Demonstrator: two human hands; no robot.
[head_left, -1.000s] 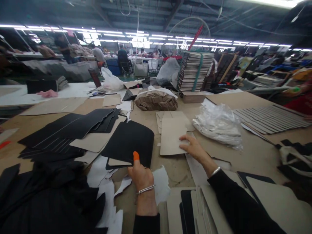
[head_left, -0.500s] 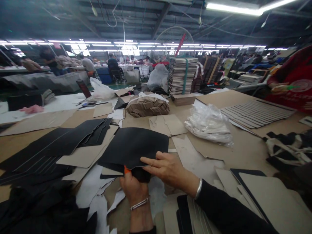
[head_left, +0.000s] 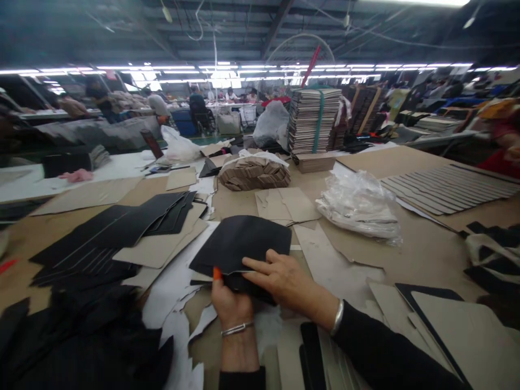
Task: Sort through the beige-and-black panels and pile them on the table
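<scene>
In the head view a black sheet panel (head_left: 244,238) with a curved far edge is held over the table, its near edge bent downward. My left hand (head_left: 231,303) grips that near edge from below, with an orange cover (head_left: 217,273) on the thumb. On the near right part of the panel, my right hand (head_left: 284,279) has its index finger along the top and another finger at the folded edge. Its thumb is hidden. Under the panel, another dark layer and a beige edge show.
Black panels (head_left: 138,222) and beige boards (head_left: 150,252) lie left, dark cloth (head_left: 81,336) near left. A plastic-wrapped bundle (head_left: 357,208), a strapped stack (head_left: 312,122) and a brown bundle (head_left: 254,172) stand beyond. More boards (head_left: 459,336) lie near right. A person in red (head_left: 504,146) is at far right.
The view has swung slightly left, shifting the scene rightward. The panel's near edge looks more folded down, and its left end has drawn in. Both hands stay at the near edge.
</scene>
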